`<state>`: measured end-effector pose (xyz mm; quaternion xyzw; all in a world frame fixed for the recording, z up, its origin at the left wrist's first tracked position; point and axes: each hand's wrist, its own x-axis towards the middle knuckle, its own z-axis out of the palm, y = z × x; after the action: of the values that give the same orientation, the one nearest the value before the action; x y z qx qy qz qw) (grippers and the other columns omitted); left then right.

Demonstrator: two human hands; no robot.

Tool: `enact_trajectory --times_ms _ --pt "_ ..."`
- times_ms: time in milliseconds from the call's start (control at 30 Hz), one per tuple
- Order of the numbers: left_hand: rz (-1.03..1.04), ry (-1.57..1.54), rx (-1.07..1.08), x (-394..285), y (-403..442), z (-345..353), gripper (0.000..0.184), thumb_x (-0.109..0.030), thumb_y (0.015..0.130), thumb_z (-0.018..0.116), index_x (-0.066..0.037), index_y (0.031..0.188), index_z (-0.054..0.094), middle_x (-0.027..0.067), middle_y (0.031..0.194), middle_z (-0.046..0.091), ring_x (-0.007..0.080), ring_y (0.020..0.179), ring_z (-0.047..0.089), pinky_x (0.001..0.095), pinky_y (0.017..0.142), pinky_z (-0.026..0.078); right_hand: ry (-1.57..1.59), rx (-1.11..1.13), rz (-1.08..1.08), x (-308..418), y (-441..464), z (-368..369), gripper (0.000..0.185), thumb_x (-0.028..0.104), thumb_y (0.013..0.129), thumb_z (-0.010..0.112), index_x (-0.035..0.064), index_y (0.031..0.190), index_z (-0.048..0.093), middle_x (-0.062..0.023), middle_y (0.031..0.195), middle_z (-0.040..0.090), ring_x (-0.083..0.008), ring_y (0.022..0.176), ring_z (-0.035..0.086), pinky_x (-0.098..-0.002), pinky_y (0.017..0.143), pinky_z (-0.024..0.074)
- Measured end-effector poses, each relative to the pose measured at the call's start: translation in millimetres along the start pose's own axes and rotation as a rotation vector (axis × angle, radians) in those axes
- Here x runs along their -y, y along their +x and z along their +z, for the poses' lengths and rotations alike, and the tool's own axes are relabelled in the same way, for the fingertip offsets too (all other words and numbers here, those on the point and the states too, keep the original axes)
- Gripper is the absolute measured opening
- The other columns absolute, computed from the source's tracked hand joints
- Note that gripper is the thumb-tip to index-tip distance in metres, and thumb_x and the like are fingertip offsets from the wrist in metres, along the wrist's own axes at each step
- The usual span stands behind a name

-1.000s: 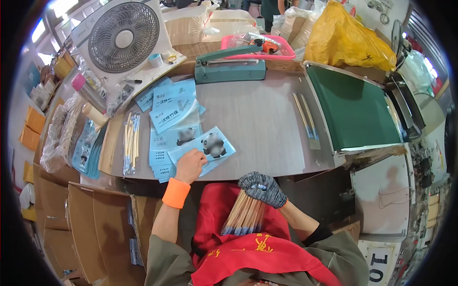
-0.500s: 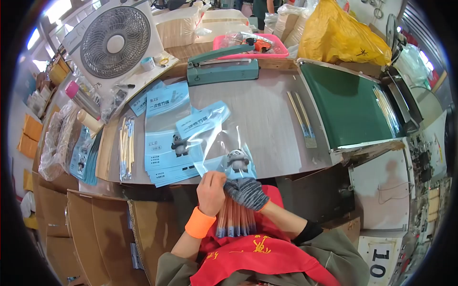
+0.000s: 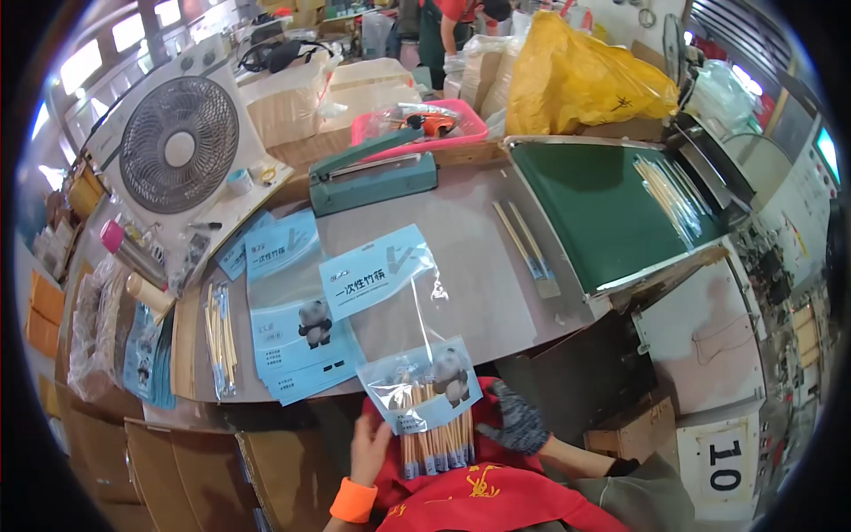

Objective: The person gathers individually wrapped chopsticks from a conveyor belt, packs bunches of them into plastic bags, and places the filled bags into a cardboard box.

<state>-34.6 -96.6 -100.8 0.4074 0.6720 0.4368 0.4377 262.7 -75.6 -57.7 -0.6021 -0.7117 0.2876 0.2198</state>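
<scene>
A clear plastic bag with a blue printed header and a panda picture (image 3: 377, 275) stretches from the table down to my lap. Its lower end covers the upper part of a bundle of paired chopsticks (image 3: 434, 448), whose blue-wrapped ends stick out over my red apron. My bare left hand (image 3: 369, 448), with an orange wristband, is open at the bundle's left side. On the right, my right hand (image 3: 516, 420) in a grey knitted glove is open, fingers apart, beside the bag's edge. Whether either hand touches the chopsticks I cannot tell.
A stack of blue bags (image 3: 297, 332) lies left on the table, beside wrapped chopsticks (image 3: 220, 341). A green sealer (image 3: 377, 184) stands at the back, a fan (image 3: 180, 146) at back left. Chopsticks (image 3: 669, 199) lie on a green sloped board (image 3: 576, 213). Another person stands far back.
The bag has come down over the chopsticks' upper ends, its header now flat and facing up. Both hands have let go and moved apart to the sides. The head view has shifted.
</scene>
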Motion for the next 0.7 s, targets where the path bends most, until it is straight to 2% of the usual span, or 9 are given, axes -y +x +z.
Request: enact_trajectory --times_ms 33,133,233,400,500,567,633,667,700 --pt "0.146 0.410 0.220 -19 2 0 0.031 -0.026 0.087 0.060 0.002 0.100 0.057 0.0187 0.088 0.065 0.0260 0.077 0.064 0.0352 0.069 0.049 0.005 -0.089 -0.131 11 13 6 0.071 0.030 0.076 0.070 0.0004 0.133 0.039 -0.0180 0.109 0.060 -0.0311 0.097 0.061 -0.0388 0.083 0.0491" --pt "0.215 0.037 0.206 -24 12 27 0.029 -0.025 0.086 0.061 0.003 0.096 0.063 0.0212 0.080 0.063 0.0269 0.072 0.064 0.0371 0.063 0.047 0.029 -0.206 -0.240 23 40 21 0.055 0.020 0.074 0.068 0.0023 0.122 0.050 -0.0180 0.104 0.062 -0.0322 0.092 0.061 -0.0386 0.078 0.0502" --pt "0.157 0.233 0.222 -46 7 12 0.027 -0.025 0.085 0.062 0.003 0.088 0.064 0.0214 0.072 0.061 0.0279 0.065 0.063 0.0387 0.059 0.046 -0.010 -0.392 -0.300 9 53 34 0.040 0.009 0.071 0.058 0.0070 0.111 0.059 -0.0143 0.088 0.064 -0.0306 0.079 0.062 -0.0408 0.068 0.0503" --pt "0.333 0.764 0.481 -2 -32 -17 0.042 -0.040 0.085 0.055 -0.002 0.069 0.061 0.0202 0.072 0.060 0.0400 0.067 0.059 0.0476 0.062 0.047 -0.525 0.197 -0.425 -6 -6 28 0.030 0.014 0.080 0.052 0.0103 0.108 0.062 -0.0111 0.080 0.063 -0.0310 0.070 0.062 -0.0408 0.058 0.0486" --pt "0.445 0.737 0.499 -14 -39 -20 0.040 -0.040 0.084 0.060 -0.002 0.070 0.063 0.0177 0.063 0.059 0.0378 0.060 0.058 0.0419 0.058 0.048 -0.261 0.322 -0.661 -15 -18 37 0.037 0.017 0.077 0.056 0.0082 0.112 0.059 -0.0116 0.072 0.059 -0.0297 0.063 0.058 -0.0423 0.053 0.0459" --pt "0.241 0.745 0.713 -47 -21 -20 0.041 -0.043 0.085 0.056 -0.004 0.073 0.065 0.0170 0.069 0.062 0.0355 0.068 0.061 0.0435 0.064 0.049 0.265 0.245 -0.577 0 -5 29 0.035 0.021 0.076 0.060 0.0074 0.109 0.059 -0.0132 0.074 0.058 -0.0318 0.065 0.059 -0.0425 0.057 0.0469" --pt "0.257 0.501 0.647 -76 12 -20 0.036 -0.037 0.085 0.058 -0.004 0.076 0.067 0.0123 0.061 0.060 0.0274 0.058 0.061 0.0394 0.060 0.048 0.324 0.006 -0.595 21 36 16 0.029 0.019 0.076 0.062 0.0047 0.101 0.060 -0.0154 0.076 0.059 -0.0335 0.068 0.059 -0.0425 0.062 0.0482" --pt "0.238 0.291 0.527 -105 28 -17 0.032 -0.032 0.085 0.060 -0.001 0.080 0.065 0.0104 0.060 0.059 0.0223 0.059 0.060 0.0362 0.062 0.048 -0.001 -0.204 -0.615 53 72 -21 0.020 0.018 0.081 0.061 0.0037 0.096 0.061 -0.0181 0.078 0.059 -0.0334 0.069 0.058 -0.0409 0.064 0.0487" --pt "0.209 0.107 0.436 -140 36 -17 0.028 -0.028 0.088 0.057 -0.002 0.080 0.064 0.0079 0.063 0.059 0.0179 0.058 0.057 0.0320 0.060 0.045 0.458 -0.172 -0.305 70 98 -37 0.018 0.015 0.083 0.061 0.0028 0.096 0.061 -0.0146 0.081 0.061 -0.0258 0.071 0.060 -0.0343 0.066 0.0495"
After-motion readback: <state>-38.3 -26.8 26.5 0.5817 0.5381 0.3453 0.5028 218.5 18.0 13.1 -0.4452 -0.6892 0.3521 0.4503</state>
